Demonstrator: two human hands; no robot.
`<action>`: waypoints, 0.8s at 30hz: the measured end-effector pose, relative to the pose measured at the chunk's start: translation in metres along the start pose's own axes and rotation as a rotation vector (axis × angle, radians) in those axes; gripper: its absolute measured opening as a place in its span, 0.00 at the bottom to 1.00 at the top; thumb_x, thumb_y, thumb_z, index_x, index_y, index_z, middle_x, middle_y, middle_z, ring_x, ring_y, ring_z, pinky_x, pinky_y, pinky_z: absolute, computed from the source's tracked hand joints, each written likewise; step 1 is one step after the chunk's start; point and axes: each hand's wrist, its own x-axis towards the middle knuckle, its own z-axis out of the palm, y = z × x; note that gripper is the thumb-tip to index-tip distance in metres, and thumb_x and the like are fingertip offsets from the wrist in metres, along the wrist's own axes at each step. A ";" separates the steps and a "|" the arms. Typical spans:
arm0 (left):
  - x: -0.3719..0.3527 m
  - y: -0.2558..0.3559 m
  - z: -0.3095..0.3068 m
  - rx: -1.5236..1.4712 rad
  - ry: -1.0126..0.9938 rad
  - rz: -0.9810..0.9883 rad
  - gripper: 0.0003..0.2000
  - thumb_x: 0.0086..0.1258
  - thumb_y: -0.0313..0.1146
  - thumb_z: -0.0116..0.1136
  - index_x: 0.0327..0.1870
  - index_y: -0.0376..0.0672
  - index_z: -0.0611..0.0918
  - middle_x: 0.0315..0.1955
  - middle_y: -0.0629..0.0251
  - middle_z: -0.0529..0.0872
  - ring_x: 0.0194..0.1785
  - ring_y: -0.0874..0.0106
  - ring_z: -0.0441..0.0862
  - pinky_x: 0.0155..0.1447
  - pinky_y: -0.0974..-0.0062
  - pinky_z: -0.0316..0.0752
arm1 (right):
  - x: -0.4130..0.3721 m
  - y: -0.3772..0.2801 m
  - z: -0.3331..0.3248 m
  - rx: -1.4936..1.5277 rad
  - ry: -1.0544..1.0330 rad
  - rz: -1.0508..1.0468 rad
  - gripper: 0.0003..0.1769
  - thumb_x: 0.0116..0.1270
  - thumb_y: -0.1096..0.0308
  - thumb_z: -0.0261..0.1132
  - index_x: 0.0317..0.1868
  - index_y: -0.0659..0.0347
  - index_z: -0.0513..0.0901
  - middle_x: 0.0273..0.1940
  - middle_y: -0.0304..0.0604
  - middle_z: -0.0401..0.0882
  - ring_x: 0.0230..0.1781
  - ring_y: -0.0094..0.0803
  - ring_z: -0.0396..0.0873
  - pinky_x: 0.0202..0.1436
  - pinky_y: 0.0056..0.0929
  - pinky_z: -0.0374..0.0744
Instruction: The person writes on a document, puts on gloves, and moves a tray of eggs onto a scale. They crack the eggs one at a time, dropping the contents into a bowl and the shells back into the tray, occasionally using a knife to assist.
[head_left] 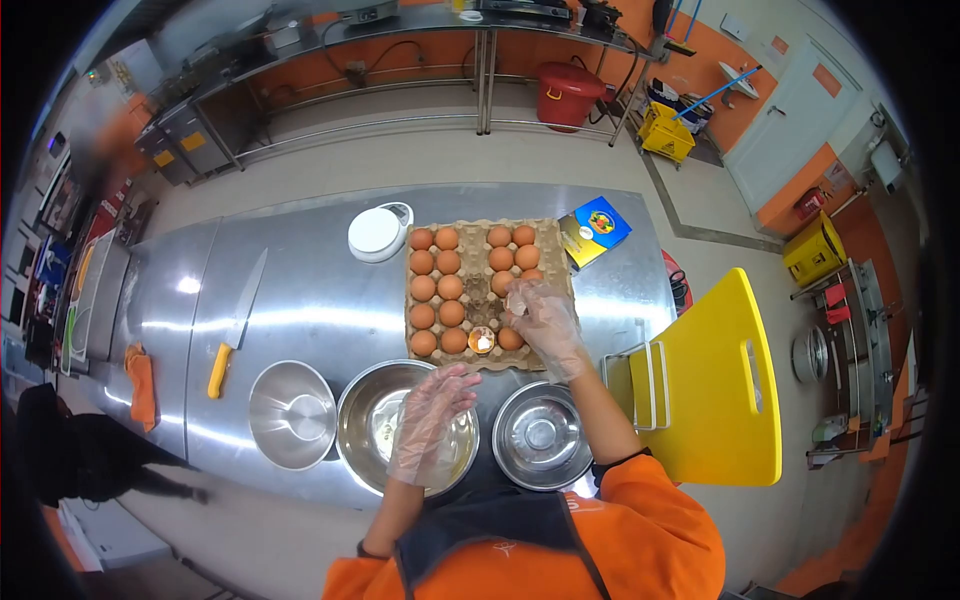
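A cardboard tray (550, 240) holds several brown eggs (422, 262), with a cracked eggshell (481, 340) in its front row. Over the tray's right side, my right hand (545, 323), in a clear plastic glove, has its fingers closed around a pale piece of eggshell (517, 297). My left hand (432, 415), also gloved, is above the large metal bowl (375, 420), fingers stretched out and nothing in them. What looks like clear egg liquid lies in that bowl.
Two more metal bowls (292, 415) (542, 436) flank the large one. A knife (232, 345), an orange cloth (141, 385), a white round device (377, 234) and a blue-yellow box (596, 230) lie on the steel table (330, 270). Yellow boards (710, 390) stand right. Another person (80, 450) is at left.
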 end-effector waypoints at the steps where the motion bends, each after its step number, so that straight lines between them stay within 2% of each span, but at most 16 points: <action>1: -0.002 0.002 -0.002 -0.002 0.004 0.004 0.15 0.73 0.32 0.61 0.58 0.37 0.79 0.49 0.51 0.85 0.43 0.74 0.86 0.49 0.80 0.83 | 0.002 -0.003 0.004 -0.071 0.007 -0.045 0.21 0.56 0.65 0.70 0.50 0.62 0.82 0.48 0.55 0.82 0.53 0.48 0.79 0.60 0.41 0.74; 3: -0.005 0.007 -0.004 0.013 0.042 0.051 0.15 0.74 0.31 0.58 0.58 0.35 0.77 0.49 0.48 0.85 0.46 0.71 0.86 0.52 0.78 0.82 | 0.002 -0.007 0.005 -0.141 0.013 -0.095 0.21 0.56 0.65 0.71 0.50 0.64 0.81 0.49 0.56 0.81 0.54 0.48 0.78 0.61 0.42 0.73; 6: -0.009 0.009 -0.013 -0.019 0.035 0.085 0.15 0.74 0.31 0.58 0.58 0.35 0.77 0.49 0.49 0.85 0.48 0.70 0.85 0.53 0.78 0.82 | 0.003 -0.032 -0.017 -0.166 -0.106 -0.104 0.22 0.55 0.65 0.71 0.48 0.67 0.81 0.47 0.57 0.82 0.51 0.50 0.79 0.57 0.43 0.76; 9: -0.015 0.012 -0.016 -0.044 0.047 0.113 0.15 0.74 0.31 0.58 0.57 0.35 0.77 0.49 0.49 0.85 0.49 0.70 0.85 0.53 0.77 0.82 | -0.017 -0.041 -0.023 -0.163 -0.066 -0.061 0.20 0.53 0.66 0.72 0.44 0.68 0.81 0.41 0.56 0.83 0.46 0.50 0.81 0.51 0.43 0.78; 11: -0.017 0.013 -0.016 -0.045 0.061 0.120 0.15 0.74 0.31 0.58 0.57 0.35 0.77 0.49 0.49 0.85 0.49 0.70 0.85 0.53 0.77 0.81 | -0.032 -0.053 -0.021 -0.362 -0.235 -0.162 0.13 0.56 0.69 0.66 0.40 0.67 0.80 0.34 0.54 0.82 0.40 0.49 0.82 0.46 0.42 0.79; 12: -0.018 0.013 -0.016 -0.033 0.063 0.123 0.15 0.74 0.31 0.58 0.57 0.35 0.77 0.49 0.49 0.85 0.48 0.70 0.85 0.53 0.77 0.81 | -0.040 -0.040 0.003 -0.496 -0.167 -0.165 0.07 0.61 0.71 0.60 0.38 0.65 0.80 0.30 0.51 0.81 0.37 0.47 0.81 0.44 0.42 0.79; 13: -0.019 0.012 -0.017 -0.021 0.064 0.129 0.15 0.74 0.31 0.58 0.57 0.35 0.77 0.49 0.49 0.85 0.48 0.71 0.86 0.53 0.77 0.81 | -0.046 -0.036 0.012 -0.500 -0.165 -0.168 0.07 0.61 0.71 0.60 0.38 0.65 0.80 0.30 0.51 0.81 0.37 0.47 0.81 0.44 0.42 0.79; 15: -0.023 0.011 -0.017 -0.027 0.043 0.147 0.15 0.74 0.31 0.58 0.57 0.36 0.77 0.49 0.49 0.85 0.47 0.71 0.86 0.53 0.78 0.82 | -0.053 -0.033 0.022 -0.579 0.004 -0.285 0.08 0.64 0.73 0.55 0.38 0.64 0.81 0.27 0.49 0.81 0.35 0.45 0.82 0.41 0.41 0.78; 18: -0.033 0.012 -0.016 -0.015 0.024 0.174 0.15 0.74 0.31 0.59 0.57 0.36 0.77 0.49 0.50 0.85 0.46 0.72 0.86 0.52 0.79 0.82 | -0.039 -0.012 0.024 -0.443 -0.111 -0.302 0.08 0.63 0.71 0.57 0.39 0.63 0.80 0.26 0.48 0.80 0.31 0.45 0.81 0.38 0.42 0.78; 21: -0.044 0.009 -0.012 0.012 0.027 0.162 0.15 0.74 0.31 0.59 0.57 0.36 0.78 0.49 0.50 0.85 0.46 0.73 0.86 0.51 0.80 0.82 | -0.035 -0.017 0.021 -0.537 -0.027 -0.398 0.07 0.62 0.71 0.58 0.39 0.62 0.79 0.25 0.48 0.80 0.28 0.47 0.81 0.36 0.43 0.77; 24: -0.057 -0.001 -0.007 -0.001 0.003 0.153 0.15 0.73 0.31 0.60 0.57 0.38 0.78 0.48 0.51 0.86 0.45 0.74 0.85 0.51 0.81 0.82 | -0.033 -0.002 0.030 -0.562 -0.140 -0.362 0.08 0.62 0.71 0.58 0.41 0.62 0.78 0.27 0.49 0.80 0.29 0.48 0.81 0.35 0.45 0.77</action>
